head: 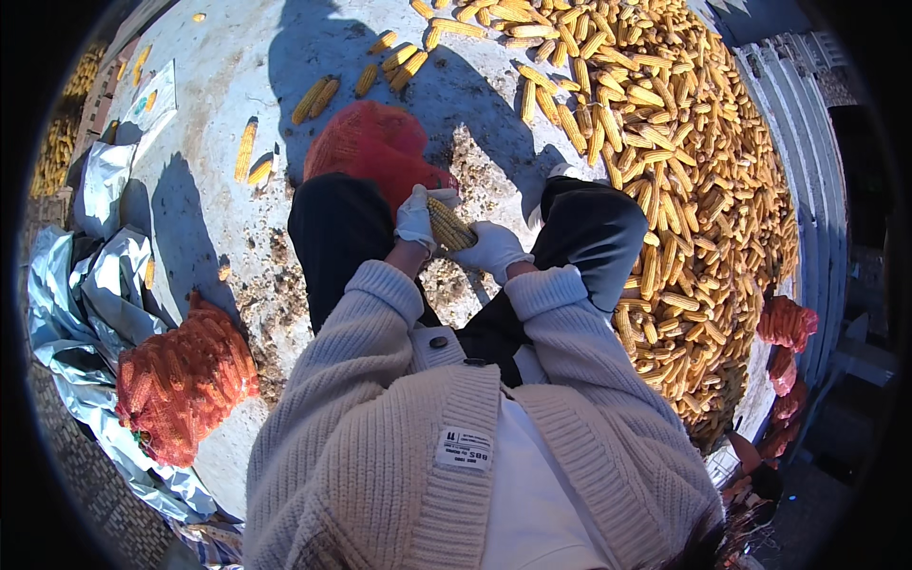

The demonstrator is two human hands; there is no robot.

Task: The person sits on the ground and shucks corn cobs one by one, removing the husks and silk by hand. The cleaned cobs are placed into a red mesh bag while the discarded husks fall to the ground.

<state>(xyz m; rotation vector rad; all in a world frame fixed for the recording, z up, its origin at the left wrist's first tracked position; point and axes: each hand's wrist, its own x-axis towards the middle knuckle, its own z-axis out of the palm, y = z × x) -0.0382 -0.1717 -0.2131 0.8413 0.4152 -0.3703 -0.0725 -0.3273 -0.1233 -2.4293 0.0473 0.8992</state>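
Note:
Between my knees I hold an ear of yellow corn [450, 226] in both white-gloved hands. My left hand [417, 219] grips its upper left end, close to the edge of a red mesh sack [370, 146]. The fingers of my right hand [491, 249] are closed round its lower right end. The red mesh sack stands on the ground just beyond my left knee; what is inside it is hard to tell. Bits of chaff and debris [445, 285] lie on the ground beneath my hands.
A big heap of corn ears [684, 214] spreads along the right. Loose ears [246, 149] lie ahead and to the left. A filled red mesh sack [189, 381] sits at left beside crumpled silvery sheeting [117, 285]. More red sacks [786, 324] and part of another person [748, 456] are at right.

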